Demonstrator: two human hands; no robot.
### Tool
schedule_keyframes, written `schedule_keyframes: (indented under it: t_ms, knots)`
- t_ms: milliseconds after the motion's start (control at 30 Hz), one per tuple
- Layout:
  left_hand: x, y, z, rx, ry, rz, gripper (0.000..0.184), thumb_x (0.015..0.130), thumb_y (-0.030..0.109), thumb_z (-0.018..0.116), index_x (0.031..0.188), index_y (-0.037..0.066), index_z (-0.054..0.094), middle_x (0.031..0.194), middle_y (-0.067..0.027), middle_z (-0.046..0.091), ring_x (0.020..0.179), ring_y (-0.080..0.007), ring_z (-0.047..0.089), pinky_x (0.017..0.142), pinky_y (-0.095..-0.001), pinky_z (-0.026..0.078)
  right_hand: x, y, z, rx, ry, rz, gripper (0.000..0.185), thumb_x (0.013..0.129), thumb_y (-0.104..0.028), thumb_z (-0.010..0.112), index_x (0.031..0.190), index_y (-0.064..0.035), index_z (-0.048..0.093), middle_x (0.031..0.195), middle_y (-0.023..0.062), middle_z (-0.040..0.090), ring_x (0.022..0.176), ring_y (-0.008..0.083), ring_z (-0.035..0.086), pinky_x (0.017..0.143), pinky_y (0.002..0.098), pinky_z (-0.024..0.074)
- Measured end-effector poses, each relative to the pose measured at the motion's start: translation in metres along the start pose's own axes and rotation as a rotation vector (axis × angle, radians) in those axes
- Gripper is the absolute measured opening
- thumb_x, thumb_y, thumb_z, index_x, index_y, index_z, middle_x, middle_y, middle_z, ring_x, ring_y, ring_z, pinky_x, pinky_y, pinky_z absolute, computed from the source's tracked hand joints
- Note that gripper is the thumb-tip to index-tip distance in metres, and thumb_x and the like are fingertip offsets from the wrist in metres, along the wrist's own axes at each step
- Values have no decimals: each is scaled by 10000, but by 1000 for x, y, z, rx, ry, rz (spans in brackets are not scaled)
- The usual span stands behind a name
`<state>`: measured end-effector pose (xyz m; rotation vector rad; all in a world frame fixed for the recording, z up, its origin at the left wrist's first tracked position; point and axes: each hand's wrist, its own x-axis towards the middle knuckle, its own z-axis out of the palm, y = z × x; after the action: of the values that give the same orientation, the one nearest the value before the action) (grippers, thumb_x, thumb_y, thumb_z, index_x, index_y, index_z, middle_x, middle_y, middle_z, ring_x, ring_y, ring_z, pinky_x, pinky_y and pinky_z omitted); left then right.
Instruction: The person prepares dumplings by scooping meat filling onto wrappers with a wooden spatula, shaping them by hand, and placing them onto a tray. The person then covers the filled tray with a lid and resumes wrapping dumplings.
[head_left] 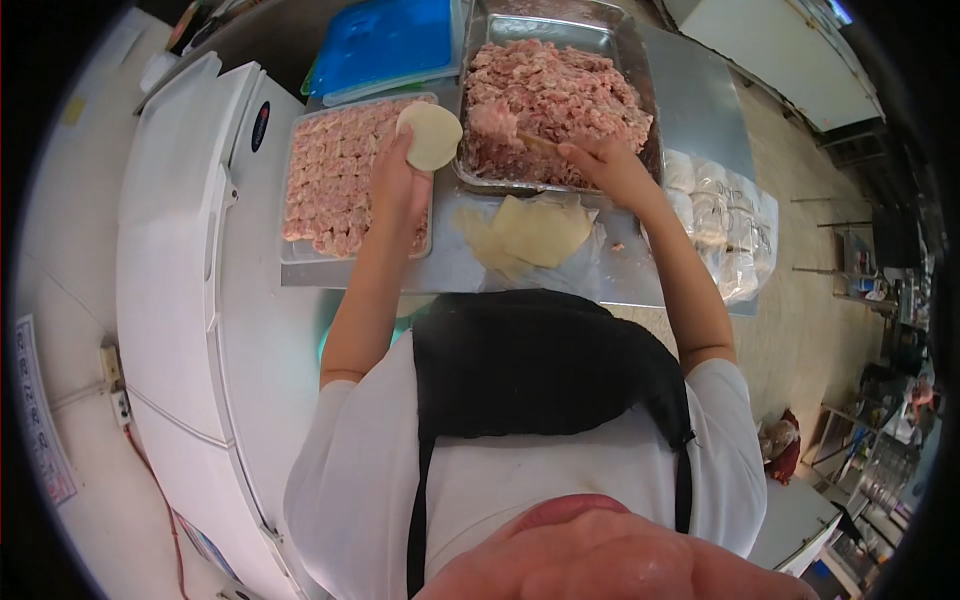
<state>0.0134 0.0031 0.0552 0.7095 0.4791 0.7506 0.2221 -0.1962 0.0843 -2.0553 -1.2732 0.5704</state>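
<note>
Wrappers lie overlapping at the middle of the surface's near edge, beside crinkled clear plastic. Beyond them, the left hand is partly open, supporting one round wrapper near the inner rim of the tray of meat-filled pieces, toward the left edge. The right hand is closed around a slim stick, its tip bearing a clump of meat over the metal pan's left side. Good handling probably means a flat, steady wrapper, its middle free of fingers, and a compact load carried low so nothing drops between the containers. The stick should clear the pan's raised wall. Bagged packs crowd the right edge; stacked blue lids fill the far left corner. Moving room looks best along the near edge, either side of the wrappers, and on bare metal toward the far right corner.
</note>
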Motion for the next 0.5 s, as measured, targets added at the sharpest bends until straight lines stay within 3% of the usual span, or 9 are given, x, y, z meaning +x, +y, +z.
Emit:
schedule_keyframes:
  t_ms: [100,200,300,400,500]
  knots:
    - [22,-16,16,-178,-16,-85,413,1027,204,381,1333,-73,412,1304,-193,531,1204,-313,535,1042,-445,432,1,-19,0,104,33,207,355,939,-359,572,1006,-37,704,750,152,633,709,303,628,687,378,486]
    - [26,-22,52,-323,-48,-207,493,1035,303,328,1346,-76,387,1336,-211,495,1264,-336,474,1093,-477,364,6,-17,26,371,94,67,313,934,-304,588,1079,-44,683,806,146,652,722,288,631,698,377,487]
    - [26,-21,68,-433,-97,-265,633,1013,450,314,1352,-82,372,1372,-221,455,1318,-352,403,1128,-495,296,5,5,47,56,301,-289,292,929,-267,592,1125,-63,664,833,148,670,749,300,648,702,385,501]
    - [43,-41,45,-459,-91,-289,763,975,576,303,1365,-77,361,1408,-222,421,1342,-362,366,1139,-511,256,-16,-11,3,-410,140,-188,314,927,-290,595,1142,-70,659,956,192,681,836,337,666,708,416,524]
    - [36,-46,51,-360,-25,-262,808,948,631,308,1394,-41,355,1445,-213,394,1349,-365,363,1135,-544,238,-38,-51,-19,-601,121,-1,305,911,-262,596,1175,-114,633,950,196,669,862,376,638,706,447,521]
